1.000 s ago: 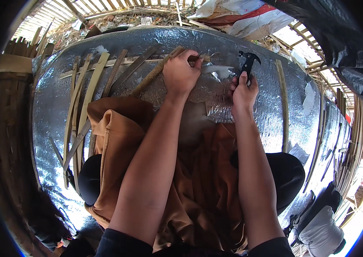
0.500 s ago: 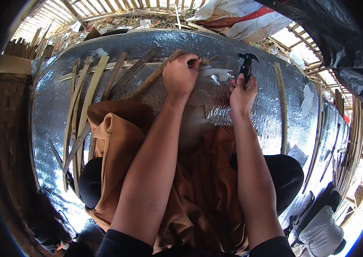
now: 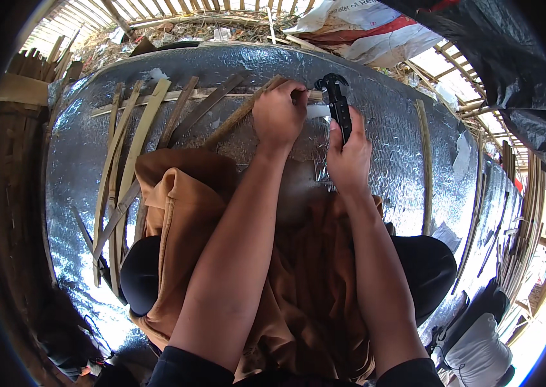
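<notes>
On the left, several bare slats [image 3: 146, 119] lie fanned out over the silvery foil sheet [image 3: 382, 135], beside a heap of brown cloth [image 3: 195, 200] in the person's lap. Next comes a slanting strip [image 3: 234, 122], its upper end reaching a cross strip [image 3: 315, 95] that runs sideways behind it. The left hand [image 3: 279, 119] bends over that meeting point, fingers curled in; I cannot tell whether its grip is closed on anything, since the knuckles hide it. Just to its right, the right hand [image 3: 350, 155] has its grip wrapped firmly about the handle of a small black hammer [image 3: 337, 106], head up, beside the cross strip's end. Farther right, a lone strip [image 3: 424, 161] lies well apart.

To my eye, good work here means pressing the two strips flat with the left hand, keeping its fingertips out of the hammer's path, and holding the handle lower for short, square taps.

Compared with half a second ago, the hammer has come leftward, much closer to the left hand, and the right hand has travelled with it. The left hand stays at the strips' meeting point.
</notes>
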{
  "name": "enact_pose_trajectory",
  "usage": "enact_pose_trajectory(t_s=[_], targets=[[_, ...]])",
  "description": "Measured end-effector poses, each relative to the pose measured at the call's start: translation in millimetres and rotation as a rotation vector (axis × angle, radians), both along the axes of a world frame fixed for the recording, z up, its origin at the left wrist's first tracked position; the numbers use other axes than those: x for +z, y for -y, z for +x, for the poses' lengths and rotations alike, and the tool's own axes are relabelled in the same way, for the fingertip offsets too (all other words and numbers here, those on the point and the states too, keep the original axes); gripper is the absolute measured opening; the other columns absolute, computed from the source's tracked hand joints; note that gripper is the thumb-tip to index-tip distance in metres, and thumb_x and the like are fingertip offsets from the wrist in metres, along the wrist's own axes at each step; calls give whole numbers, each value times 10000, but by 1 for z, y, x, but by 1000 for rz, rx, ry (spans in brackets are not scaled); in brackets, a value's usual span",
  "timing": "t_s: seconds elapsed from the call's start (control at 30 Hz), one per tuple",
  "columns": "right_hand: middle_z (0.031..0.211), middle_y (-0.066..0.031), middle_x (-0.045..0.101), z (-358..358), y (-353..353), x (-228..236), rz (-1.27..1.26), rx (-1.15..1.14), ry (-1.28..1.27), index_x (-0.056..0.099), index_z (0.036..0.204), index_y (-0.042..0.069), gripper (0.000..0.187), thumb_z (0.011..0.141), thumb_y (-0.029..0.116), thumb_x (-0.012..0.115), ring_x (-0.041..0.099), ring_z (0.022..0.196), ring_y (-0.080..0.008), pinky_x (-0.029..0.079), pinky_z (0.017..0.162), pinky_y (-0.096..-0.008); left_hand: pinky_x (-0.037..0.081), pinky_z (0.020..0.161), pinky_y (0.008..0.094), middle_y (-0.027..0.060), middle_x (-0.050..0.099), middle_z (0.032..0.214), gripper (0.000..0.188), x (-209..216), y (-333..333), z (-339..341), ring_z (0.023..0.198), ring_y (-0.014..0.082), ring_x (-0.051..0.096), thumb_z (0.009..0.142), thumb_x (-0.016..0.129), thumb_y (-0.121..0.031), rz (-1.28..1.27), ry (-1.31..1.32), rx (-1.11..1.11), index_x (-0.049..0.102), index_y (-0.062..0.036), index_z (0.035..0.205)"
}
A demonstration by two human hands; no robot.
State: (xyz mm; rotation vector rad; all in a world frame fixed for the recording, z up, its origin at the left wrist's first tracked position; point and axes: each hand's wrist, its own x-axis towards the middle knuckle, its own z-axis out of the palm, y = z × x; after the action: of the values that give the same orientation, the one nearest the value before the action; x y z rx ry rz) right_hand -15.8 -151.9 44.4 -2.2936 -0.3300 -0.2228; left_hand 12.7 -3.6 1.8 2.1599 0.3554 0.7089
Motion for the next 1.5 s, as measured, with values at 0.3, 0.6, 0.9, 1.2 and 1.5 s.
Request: enact_pose_trajectory(t_s=[0.3,0.6,0.9,1.2,1.5], targets=[[913,-305,686,-2,-1,-1,-34,98,-23,461,1378,25,424,983,104,592,675,842,-512,530,703,-577,551,713,412,87,729,873,143,0,-2,-1,781,317,715,824,796,-211,14,-27,5,782,-99,910],[963,-337,672,-2,-8,19,-1,27,80,458,1412,0,461,984,110,589,676,844,-514,535,686,-567,550,714,404,84,732,875,162,0,0,0,776,310,716,811,814,-222,5,-48,4,788,-85,894],[987,-345,671,-3,-7,16,-141,29,-40,456,1419,-24,481,986,136,591,682,868,-506,548,694,-563,552,702,407,89,729,859,129,0,0,0,766,318,715,817,804,-204,3,-44,10,786,-89,874],[995,-321,681,-12,-9,16,-209,35,-28,448,1425,-12,488,988,150,592,684,832,-503,558,664,-548,551,717,397,90,732,868,104,0,-2,1,787,311,718,818,804,-180,-23,-43,11,789,-89,865],[931,-308,686,-12,-11,8,-119,20,98,475,1419,-9,482,985,156,601,689,785,-492,555,644,-534,549,728,403,88,737,885,119,-2,-1,1,799,316,719,809,806,-177,-23,-48,25,790,-85,883]])
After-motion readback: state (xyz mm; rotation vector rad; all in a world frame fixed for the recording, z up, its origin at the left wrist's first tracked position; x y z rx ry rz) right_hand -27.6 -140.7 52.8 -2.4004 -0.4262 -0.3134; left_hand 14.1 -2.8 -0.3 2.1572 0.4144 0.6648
